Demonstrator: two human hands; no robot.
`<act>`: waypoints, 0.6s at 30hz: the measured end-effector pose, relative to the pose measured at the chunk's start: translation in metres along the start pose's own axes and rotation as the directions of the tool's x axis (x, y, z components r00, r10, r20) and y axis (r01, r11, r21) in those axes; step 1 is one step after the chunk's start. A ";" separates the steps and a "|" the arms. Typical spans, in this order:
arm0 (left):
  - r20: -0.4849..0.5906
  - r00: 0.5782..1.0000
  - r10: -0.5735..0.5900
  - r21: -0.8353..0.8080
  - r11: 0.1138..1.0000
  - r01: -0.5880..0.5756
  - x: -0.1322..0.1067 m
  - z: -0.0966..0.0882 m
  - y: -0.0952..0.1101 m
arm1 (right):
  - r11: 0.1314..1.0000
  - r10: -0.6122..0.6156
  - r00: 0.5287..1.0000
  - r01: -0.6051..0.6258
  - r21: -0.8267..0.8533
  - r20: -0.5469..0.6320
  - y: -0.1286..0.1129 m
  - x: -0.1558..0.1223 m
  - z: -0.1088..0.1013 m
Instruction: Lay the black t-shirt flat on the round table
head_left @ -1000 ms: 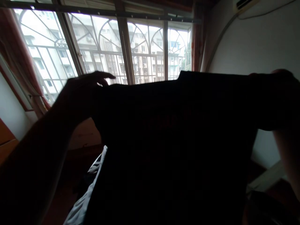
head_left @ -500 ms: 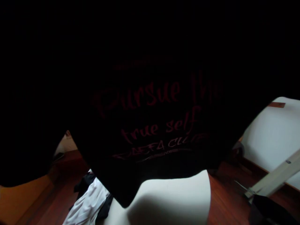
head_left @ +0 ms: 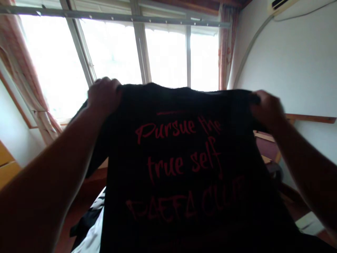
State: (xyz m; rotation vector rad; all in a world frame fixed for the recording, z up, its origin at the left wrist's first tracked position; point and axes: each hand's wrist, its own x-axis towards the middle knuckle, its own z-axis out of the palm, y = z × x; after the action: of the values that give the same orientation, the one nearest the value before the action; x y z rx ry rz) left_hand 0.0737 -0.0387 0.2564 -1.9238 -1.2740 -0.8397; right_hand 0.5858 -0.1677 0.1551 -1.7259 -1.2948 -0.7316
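A black T-shirt [head_left: 184, 165] with red lettering hangs spread out in front of me, its top edge level with the lower part of the window. My left hand [head_left: 104, 95] is closed on the shirt's upper left shoulder. My right hand [head_left: 265, 109] is closed on the upper right shoulder. The shirt covers most of the lower view and hides what lies under it.
A wide bright window [head_left: 118, 52] with pink curtains [head_left: 226, 45] fills the far wall. A white wall [head_left: 289, 59] stands on the right with an air conditioner at the top corner. Black and white clothes [head_left: 89, 228] lie low at the left.
Half a second ago the shirt covered nearly the whole view. It now hangs lower and flat, held by both shoulders, with the window showing above it. My left hand has closed on the shoulder.
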 end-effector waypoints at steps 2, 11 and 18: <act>0.106 0.994 -0.023 -0.051 0.998 0.029 -0.012 0.047 0.016 | 0.999 0.037 0.988 -0.034 -0.019 0.150 0.002 -0.020 0.062; 0.518 0.824 -0.230 -0.062 0.951 0.305 -0.107 0.242 0.042 | 0.983 0.126 0.646 0.022 -0.183 0.753 -0.008 -0.116 0.259; 0.755 0.655 0.010 -0.192 0.959 0.207 -0.166 0.249 0.060 | 0.982 -0.080 0.429 0.189 -0.003 0.900 -0.035 -0.180 0.251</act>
State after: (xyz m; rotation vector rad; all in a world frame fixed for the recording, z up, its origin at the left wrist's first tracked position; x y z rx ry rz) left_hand 0.1137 0.0617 -0.0286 -2.5796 -1.8259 -0.2185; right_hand 0.4915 -0.0281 -0.1057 -2.2163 -2.1584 0.1774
